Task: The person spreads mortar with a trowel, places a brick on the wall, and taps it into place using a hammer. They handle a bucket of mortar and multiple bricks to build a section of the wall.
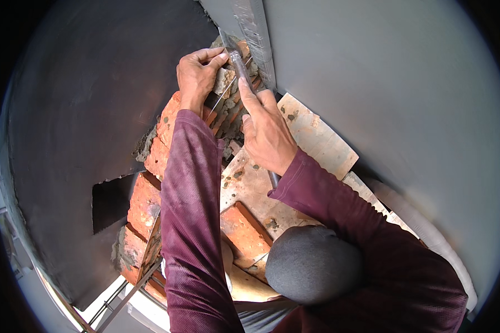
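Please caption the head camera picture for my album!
Right hand grips a metal tool beside the left hand, over rough brickwork.

Behind our left hand (199, 75) and our right hand (269, 136) we see plum-purple sleeves (193, 233), the left one mottled with paler, chalky patches. The tool (240, 67) in our right hand is steel grey. Just below our left fingertips, a rough chunk (224, 83) shows pale buff. Nearer us than that hand, the bricks (144, 204) are orange-red, blotched with grey mortar (145, 144). Below our right hand, a pale tan board (250, 191) carries dark speckles. Left of both hands, the panel (94, 94) is charcoal; to their right, the wall (394, 83) is plain blue-grey.
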A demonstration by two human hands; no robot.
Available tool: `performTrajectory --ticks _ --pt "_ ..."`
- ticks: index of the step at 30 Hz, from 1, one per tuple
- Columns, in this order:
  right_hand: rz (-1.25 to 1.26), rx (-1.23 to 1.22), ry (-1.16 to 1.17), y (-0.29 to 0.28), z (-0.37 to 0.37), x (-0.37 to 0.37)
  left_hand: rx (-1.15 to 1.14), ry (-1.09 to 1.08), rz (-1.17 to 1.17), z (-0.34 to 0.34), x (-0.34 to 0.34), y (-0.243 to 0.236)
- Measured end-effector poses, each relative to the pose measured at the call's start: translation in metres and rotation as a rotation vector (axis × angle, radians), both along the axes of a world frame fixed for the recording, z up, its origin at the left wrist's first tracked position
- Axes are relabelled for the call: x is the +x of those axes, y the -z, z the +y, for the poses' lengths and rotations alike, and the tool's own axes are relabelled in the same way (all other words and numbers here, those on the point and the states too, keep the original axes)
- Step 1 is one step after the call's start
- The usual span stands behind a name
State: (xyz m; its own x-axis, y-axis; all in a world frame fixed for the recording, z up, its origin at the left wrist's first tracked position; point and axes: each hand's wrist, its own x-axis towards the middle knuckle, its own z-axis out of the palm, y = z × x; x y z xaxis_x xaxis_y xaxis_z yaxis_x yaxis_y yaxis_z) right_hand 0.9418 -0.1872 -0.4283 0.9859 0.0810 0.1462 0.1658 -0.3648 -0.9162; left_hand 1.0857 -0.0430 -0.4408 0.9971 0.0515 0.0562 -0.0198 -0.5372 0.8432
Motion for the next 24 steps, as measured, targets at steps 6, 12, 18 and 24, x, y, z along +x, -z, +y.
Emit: performTrajectory --ticks 6,12,18,24 --pt "0.006 -0.005 0.003 0.002 -0.002 0.001 -0.031 0.026 0.033 0.0 0.004 0.001" --pt "-0.003 0.005 0.0 0.006 0.0 0.0 -0.046 0.041 0.048 0.002 0.005 0.003" --pt "0.012 0.024 0.013 0.006 0.0 0.0 -0.063 0.044 0.07 0.004 0.009 0.006" --pt "-0.036 0.012 0.009 0.011 0.001 0.001 -0.045 0.045 0.077 0.004 0.009 0.005"
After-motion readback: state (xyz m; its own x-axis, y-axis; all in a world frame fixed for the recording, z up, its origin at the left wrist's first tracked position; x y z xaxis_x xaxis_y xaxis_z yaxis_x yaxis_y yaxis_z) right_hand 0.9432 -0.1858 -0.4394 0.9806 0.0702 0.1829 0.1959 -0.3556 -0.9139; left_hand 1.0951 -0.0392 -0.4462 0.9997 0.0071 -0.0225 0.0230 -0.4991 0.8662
